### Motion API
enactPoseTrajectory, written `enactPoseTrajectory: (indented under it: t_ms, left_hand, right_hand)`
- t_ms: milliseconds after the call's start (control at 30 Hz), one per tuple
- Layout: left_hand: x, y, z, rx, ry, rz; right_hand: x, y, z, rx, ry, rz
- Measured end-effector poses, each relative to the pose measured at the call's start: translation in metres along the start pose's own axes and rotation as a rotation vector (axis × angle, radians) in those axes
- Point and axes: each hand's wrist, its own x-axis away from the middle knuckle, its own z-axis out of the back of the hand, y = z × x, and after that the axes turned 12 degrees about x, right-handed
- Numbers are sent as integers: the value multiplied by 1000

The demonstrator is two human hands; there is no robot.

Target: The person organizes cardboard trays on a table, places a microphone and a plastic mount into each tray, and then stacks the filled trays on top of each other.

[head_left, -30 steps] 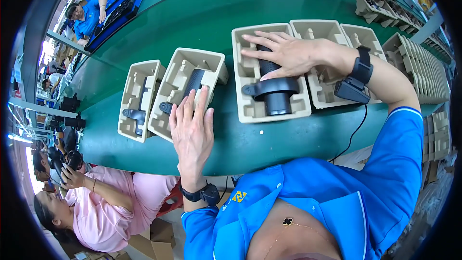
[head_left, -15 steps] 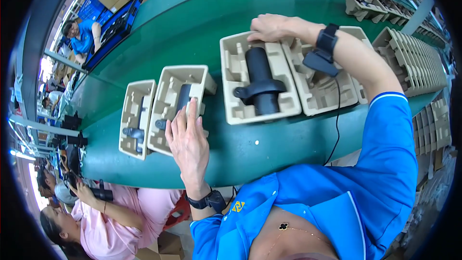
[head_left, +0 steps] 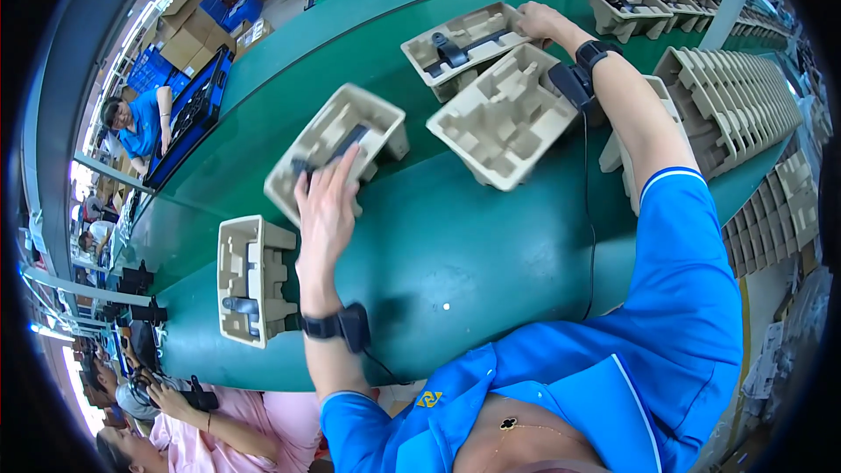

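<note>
My left hand (head_left: 326,206) lies with its fingers stretched out over the near side of a beige moulded-pulp tray (head_left: 385,105), which holds a slim black part (head_left: 350,142). The tray sits slanted on the green bench. At the far side, my right hand (head_left: 543,22) grips the right end of another pulp tray (head_left: 419,45) with a black clamp-like part (head_left: 450,51) in it. Just in front of that one is a pulp tray with no part in it (head_left: 504,127), tilted and partly covering it. My right forearm reaches past its right end.
At the left stands a pulp tray (head_left: 229,254) with a dark part in it. Nested pulp trays (head_left: 731,105) are stacked at the right, and filled ones (head_left: 626,13) line the far right. A cable (head_left: 589,236) hangs from my right wrist. Co-workers sit at the left.
My right hand has moved the tray with the black part away to the far side and turned it. The tray under my left hand has slid farther off and turned, apart from the leftmost tray.
</note>
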Motion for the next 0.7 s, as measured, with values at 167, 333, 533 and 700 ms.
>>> enactPoseTrajectory:
  t_ms: [167, 333, 533, 700]
  left_hand:
    - [-93, -43, -41, 225, -3, -87]
    - [-132, -45, -60, 308, -93, -136]
    - [-167, -37, -76, 395, -160, -209]
    - [-222, -12, -102, 488, -263, -300]
  right_hand:
    - [23, 6, -9, 165, 477, 52]
    - [128, -17, 10, -191, 5, 867]
    - [200, -8, -21, -60, -132, 963]
    - [230, -11, -27, 18, -101, 1058]
